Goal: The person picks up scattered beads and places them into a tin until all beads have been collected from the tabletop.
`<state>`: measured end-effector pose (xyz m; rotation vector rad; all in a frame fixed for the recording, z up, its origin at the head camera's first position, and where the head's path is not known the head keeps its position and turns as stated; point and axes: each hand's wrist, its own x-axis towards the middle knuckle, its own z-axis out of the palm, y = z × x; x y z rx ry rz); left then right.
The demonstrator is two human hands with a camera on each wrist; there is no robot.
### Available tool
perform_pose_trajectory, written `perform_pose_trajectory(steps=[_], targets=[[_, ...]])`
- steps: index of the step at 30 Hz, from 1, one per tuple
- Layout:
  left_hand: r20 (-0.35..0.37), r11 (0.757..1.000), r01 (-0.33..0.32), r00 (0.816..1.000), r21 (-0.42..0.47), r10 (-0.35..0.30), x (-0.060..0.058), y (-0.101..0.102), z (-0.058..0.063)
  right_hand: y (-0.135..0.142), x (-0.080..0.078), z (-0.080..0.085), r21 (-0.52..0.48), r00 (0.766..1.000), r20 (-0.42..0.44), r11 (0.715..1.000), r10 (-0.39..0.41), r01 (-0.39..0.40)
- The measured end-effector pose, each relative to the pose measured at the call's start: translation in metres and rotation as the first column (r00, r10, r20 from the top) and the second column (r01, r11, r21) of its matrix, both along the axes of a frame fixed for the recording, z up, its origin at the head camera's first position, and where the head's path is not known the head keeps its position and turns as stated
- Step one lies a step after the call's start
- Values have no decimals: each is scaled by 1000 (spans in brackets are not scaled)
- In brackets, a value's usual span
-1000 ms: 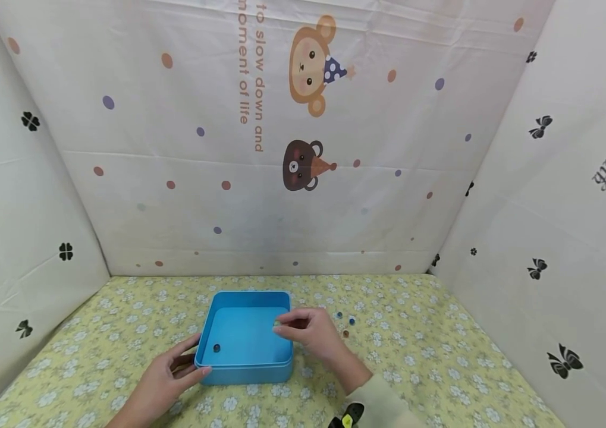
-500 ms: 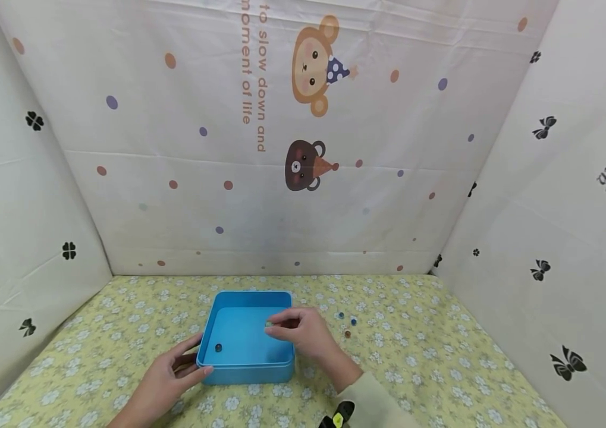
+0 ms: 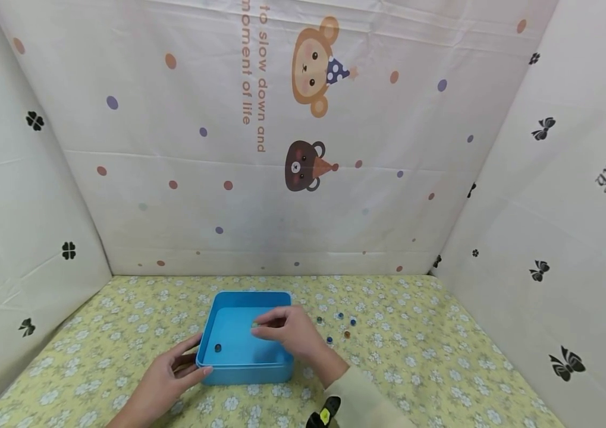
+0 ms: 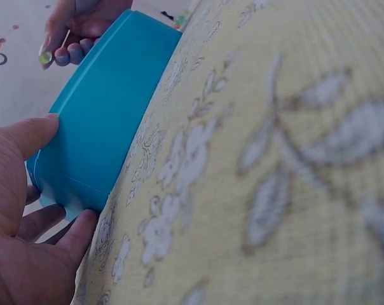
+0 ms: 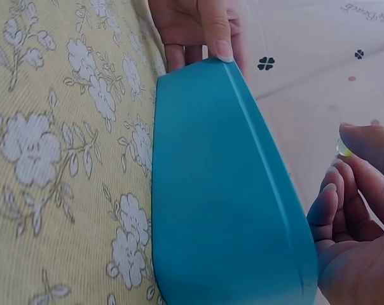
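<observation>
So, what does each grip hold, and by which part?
Right grip: a yellow-green marble, pinched by its sides. Left grip: the blue box, by its near left corner.

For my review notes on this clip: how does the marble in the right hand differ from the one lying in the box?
The held marble looks yellow-green; the lying marble looks dark. The right hand pinches the held marble over the blue box, while the lying marble rests on the floor inside. Both are small and look round.
</observation>
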<state>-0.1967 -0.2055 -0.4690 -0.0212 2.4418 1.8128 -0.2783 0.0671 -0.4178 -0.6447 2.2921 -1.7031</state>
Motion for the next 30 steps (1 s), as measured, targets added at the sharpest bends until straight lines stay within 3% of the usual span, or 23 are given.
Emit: perform_pose_trajectory(steps=[8, 16, 30], targets=[[10, 1000, 1, 1000, 15, -1, -1, -1, -1, -14, -2, 2, 64, 999, -47, 998, 6, -3], [7, 1000, 7, 1000, 2, -7, -2, -1, -1, -26, -2, -1, 64, 999, -30, 998, 14, -12], [29, 1000, -1, 1000, 18, 1, -1, -1, 1, -41, -4, -8, 164, 1000, -11, 986, 9, -7]])
